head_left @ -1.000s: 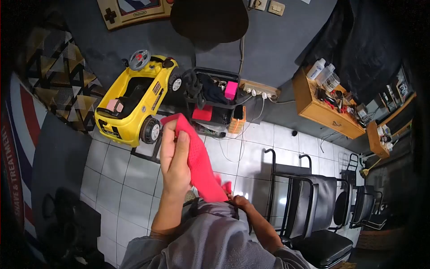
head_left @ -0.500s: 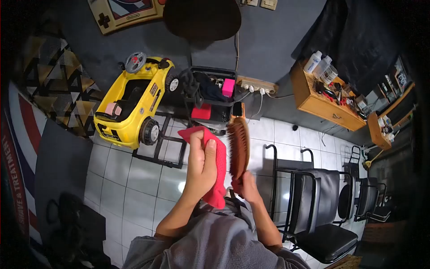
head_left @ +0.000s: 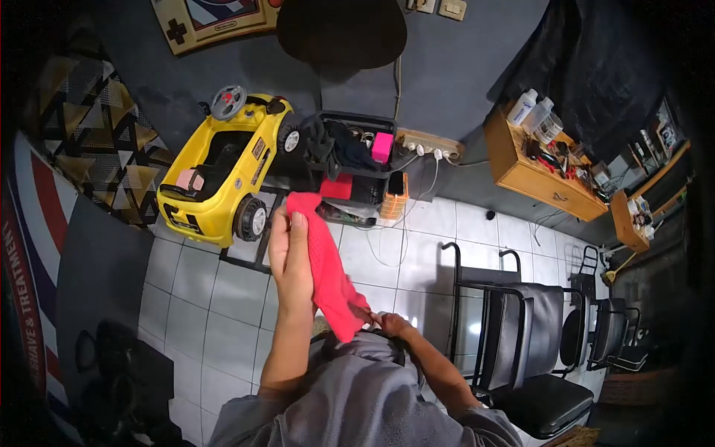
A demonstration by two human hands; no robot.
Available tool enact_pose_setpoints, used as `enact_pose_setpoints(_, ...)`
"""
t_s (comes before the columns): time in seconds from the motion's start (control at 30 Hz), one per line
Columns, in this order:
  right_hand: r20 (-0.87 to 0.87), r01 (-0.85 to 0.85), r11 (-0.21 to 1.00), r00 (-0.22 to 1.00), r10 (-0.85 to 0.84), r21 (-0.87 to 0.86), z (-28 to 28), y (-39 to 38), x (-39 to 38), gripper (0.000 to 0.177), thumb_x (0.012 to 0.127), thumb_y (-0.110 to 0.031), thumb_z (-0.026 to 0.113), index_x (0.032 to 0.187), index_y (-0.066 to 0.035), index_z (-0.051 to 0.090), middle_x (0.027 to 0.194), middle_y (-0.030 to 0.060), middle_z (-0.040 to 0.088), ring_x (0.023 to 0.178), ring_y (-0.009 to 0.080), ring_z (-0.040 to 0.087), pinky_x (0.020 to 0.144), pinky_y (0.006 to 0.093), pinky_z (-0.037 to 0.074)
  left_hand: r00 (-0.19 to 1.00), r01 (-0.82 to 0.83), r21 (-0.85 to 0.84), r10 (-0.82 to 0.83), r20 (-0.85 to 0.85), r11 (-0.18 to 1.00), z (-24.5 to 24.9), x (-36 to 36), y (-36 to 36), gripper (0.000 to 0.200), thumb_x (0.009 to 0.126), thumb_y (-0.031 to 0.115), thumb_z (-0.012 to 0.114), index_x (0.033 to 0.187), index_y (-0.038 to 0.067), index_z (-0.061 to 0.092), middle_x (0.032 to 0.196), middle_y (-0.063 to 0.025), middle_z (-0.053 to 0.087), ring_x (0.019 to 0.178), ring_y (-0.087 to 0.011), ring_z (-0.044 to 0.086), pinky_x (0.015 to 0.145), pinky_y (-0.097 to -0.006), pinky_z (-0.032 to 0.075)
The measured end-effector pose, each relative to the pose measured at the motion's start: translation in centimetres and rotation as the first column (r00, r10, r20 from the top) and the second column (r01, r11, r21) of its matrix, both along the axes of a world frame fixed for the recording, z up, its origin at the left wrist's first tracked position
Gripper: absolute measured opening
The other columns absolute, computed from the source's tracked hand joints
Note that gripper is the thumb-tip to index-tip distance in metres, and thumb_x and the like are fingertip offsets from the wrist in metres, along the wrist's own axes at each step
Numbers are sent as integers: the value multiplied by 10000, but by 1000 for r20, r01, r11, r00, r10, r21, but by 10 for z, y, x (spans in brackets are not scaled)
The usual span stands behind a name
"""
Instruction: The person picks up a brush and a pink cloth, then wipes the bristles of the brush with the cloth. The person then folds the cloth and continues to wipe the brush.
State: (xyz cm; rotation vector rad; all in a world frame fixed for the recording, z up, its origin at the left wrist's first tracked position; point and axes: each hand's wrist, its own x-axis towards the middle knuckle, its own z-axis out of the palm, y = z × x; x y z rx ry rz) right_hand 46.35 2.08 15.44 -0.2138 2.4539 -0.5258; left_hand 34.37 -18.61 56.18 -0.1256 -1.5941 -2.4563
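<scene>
A long red cloth (head_left: 328, 268) hangs from my left hand (head_left: 292, 257), its top end pinched between the thumb and fingers. Down near my lap, my right hand (head_left: 393, 325) is closed on a brown brush (head_left: 360, 309). Only a small part of the brush shows beside the cloth's lower end; the rest is hidden behind the cloth or too small to make out.
A yellow toy car (head_left: 223, 171) stands at the left. Beyond my hands is a black cart (head_left: 350, 160) with a pink box (head_left: 382, 147). Black chairs (head_left: 532, 335) stand at the right, below a wooden shelf (head_left: 547, 186) with bottles and tools.
The brush has gone from upright beside the cloth to low near my lap, mostly out of sight. My left hand and the cloth have shifted left, and my right hand has moved down and left.
</scene>
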Motion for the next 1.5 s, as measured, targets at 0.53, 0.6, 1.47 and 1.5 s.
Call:
enact_pose_setpoints(0.53,667,697,-20,676,-313,-716,215,-13,-47,588,867,-678,350,649,-131,333,511,-59,242,400,72,236,362,248,171,924,383,-121,-382,38,916,-12,17,17,169,983,185,420,1080,47,423,847,18,480,713,-26,433,629,-172,378)
enact_pose_setpoints(0.6,610,607,-80,767,-200,-790,263,-26,-49,603,851,-698,345,660,-126,331,522,-51,266,410,72,257,370,242,189,886,464,-110,-457,85,879,-5,23,21,168,980,189,423,1071,48,431,832,20,469,707,-26,419,619,-173,370)
enact_pose_setpoints(1.47,469,768,155,522,-712,-621,146,6,-19,578,900,-615,371,604,-126,454,482,-42,361,424,76,357,384,248,233,908,407,16,-406,104,913,-9,27,24,158,979,213,440,1063,79,440,756,40,460,653,-15,410,584,-159,350)
enact_pose_setpoints(1.5,619,744,-62,504,-603,-666,177,-2,-28,584,892,-650,325,655,-127,429,511,-39,352,419,87,321,375,254,217,906,416,-40,-410,105,908,-10,27,28,144,984,200,424,1054,75,433,753,41,445,649,-13,397,576,-153,342)
